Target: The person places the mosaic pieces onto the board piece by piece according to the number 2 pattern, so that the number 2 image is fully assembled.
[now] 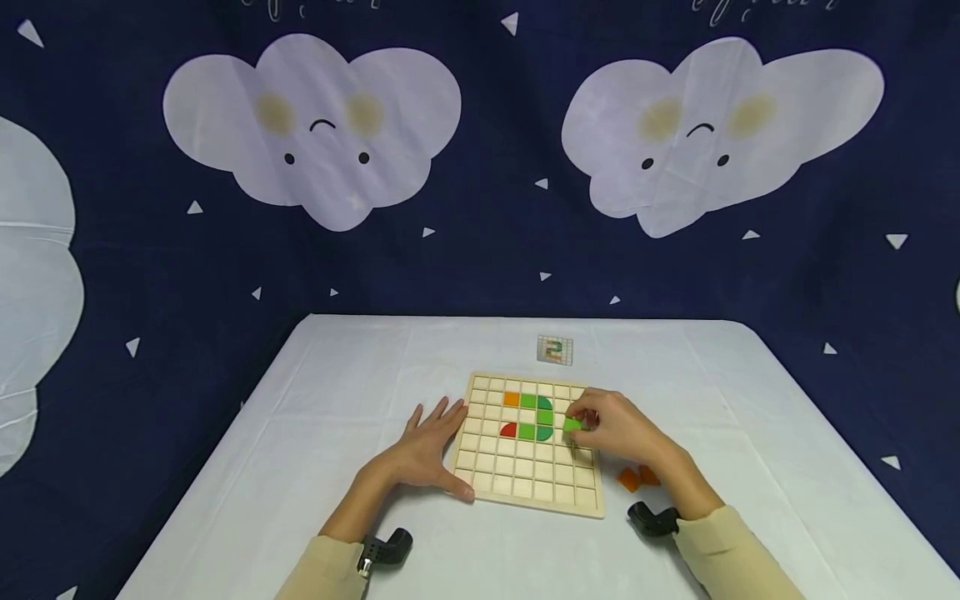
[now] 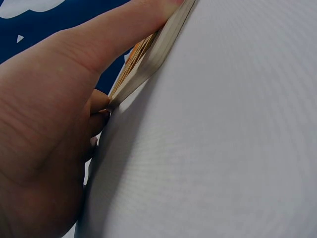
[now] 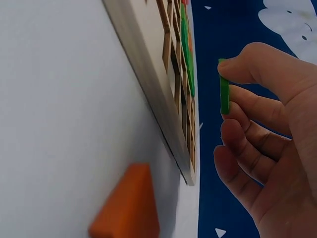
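The board looks like smooth, matt wood, the green tile matt, the backdrop creased cloth.

1. The right hand pinches a green piece, seen edge-on, between thumb and fingertips; the other fingers bend loosely alongside.
2. Across a gap from those fingertips is a gridded wooden board with green pieces set in.
3. Also on the fingertips' side, an orange piece lies on a white surface.
4. Behind the hand: a dark blue backdrop.
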A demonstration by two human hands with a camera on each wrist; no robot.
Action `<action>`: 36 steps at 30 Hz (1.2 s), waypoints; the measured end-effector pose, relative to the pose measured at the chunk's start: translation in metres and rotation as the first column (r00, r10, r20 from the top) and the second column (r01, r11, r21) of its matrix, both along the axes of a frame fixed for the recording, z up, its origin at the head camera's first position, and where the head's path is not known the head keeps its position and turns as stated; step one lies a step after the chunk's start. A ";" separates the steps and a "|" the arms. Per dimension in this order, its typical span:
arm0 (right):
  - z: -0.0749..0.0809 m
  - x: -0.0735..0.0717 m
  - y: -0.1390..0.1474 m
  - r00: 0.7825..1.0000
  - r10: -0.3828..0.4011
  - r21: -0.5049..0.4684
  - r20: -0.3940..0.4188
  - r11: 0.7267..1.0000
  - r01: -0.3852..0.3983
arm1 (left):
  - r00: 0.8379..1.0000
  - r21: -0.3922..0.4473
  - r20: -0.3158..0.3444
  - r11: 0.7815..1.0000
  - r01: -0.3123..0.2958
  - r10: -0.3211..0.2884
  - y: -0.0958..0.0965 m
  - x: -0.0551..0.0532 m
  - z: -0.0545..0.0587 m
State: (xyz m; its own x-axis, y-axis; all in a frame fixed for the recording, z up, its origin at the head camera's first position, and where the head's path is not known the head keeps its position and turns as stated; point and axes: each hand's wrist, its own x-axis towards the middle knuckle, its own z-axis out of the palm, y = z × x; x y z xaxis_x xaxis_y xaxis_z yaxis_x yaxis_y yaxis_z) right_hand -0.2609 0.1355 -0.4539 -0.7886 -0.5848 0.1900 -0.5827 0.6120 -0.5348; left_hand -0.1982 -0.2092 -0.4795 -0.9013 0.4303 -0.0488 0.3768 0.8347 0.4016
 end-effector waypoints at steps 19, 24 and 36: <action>0.001 0.001 -0.030 0.997 0.083 0.053 -0.003 0.995 -0.083 | 1.000 0.004 -0.004 1.000 -0.001 0.001 0.001 -0.003 -0.001; 0.002 0.002 -0.038 0.994 0.107 0.069 0.012 0.992 -0.107 | 1.000 0.000 -0.007 1.000 0.000 0.000 0.002 -0.003 -0.001; 0.005 0.001 -0.053 0.988 0.151 0.120 -0.023 0.982 -0.147 | 1.000 -0.001 -0.008 1.000 -0.002 0.002 0.001 -0.002 -0.001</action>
State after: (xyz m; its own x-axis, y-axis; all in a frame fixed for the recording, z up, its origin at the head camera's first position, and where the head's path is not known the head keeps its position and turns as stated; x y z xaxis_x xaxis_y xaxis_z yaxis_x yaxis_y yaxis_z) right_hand -0.2600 0.0828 -0.4485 -0.6857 -0.7150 0.1364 -0.6877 0.5748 -0.4435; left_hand -0.2004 -0.2079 -0.4810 -0.9025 0.4286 -0.0419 0.3783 0.8357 0.3982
